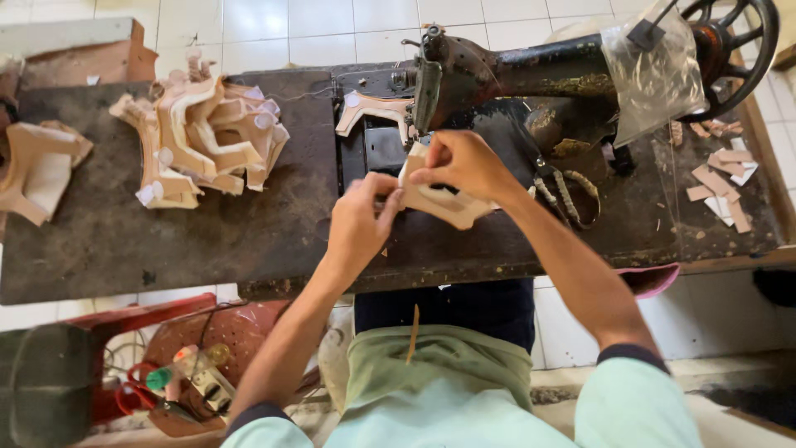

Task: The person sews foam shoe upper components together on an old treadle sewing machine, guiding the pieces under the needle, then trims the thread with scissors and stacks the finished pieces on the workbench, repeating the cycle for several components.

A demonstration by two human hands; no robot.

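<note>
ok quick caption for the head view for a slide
Both hands, left and right, hold a tan leather piece by the sewing machine.

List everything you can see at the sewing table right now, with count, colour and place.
Tan cut leather piece: one, held in both hands at table centre.
Old black sewing machine: one, far side of the table, right of centre.
Tan leather piece under the machine's needle: one.
Pile of tan cut leather pieces: count unclear, left on the table.
Scissors with wrapped handles: one pair, right of the hands.
Small tan scraps: several, far right.
Clear plastic bag: one, hanging on the machine.
Dark worn table: one.
Red stool: one, lower left.
Left hand: pinches the piece.
Right hand: pinches it too.
</note>
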